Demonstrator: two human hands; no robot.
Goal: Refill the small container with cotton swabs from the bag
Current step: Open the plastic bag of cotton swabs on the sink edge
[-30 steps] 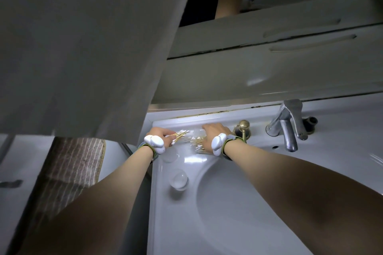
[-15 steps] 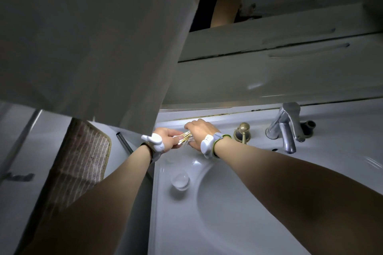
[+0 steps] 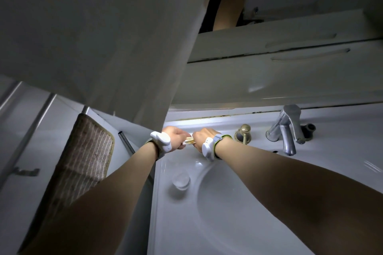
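A bundle of cotton swabs (image 3: 189, 141) with wooden sticks and white tips is held between both hands over the back rim of the sink. My left hand (image 3: 175, 138) grips one end of the bundle. My right hand (image 3: 202, 137) grips the other end, its fingers curled over the sticks. A small clear round container (image 3: 181, 179) stands on the sink rim below and nearer to me, apart from both hands. The bag is hidden behind my hands or out of view.
A white sink (image 3: 238, 223) fills the lower right. A brass knob (image 3: 244, 132) and a chrome tap (image 3: 287, 130) stand at the back. An open white cabinet door (image 3: 93, 37) hangs overhead at left. A striped brown towel (image 3: 80, 167) hangs beside the sink.
My right hand left the bag at the back of the sink and moved left to meet my left hand. Both hands now hold the swab bundle together.
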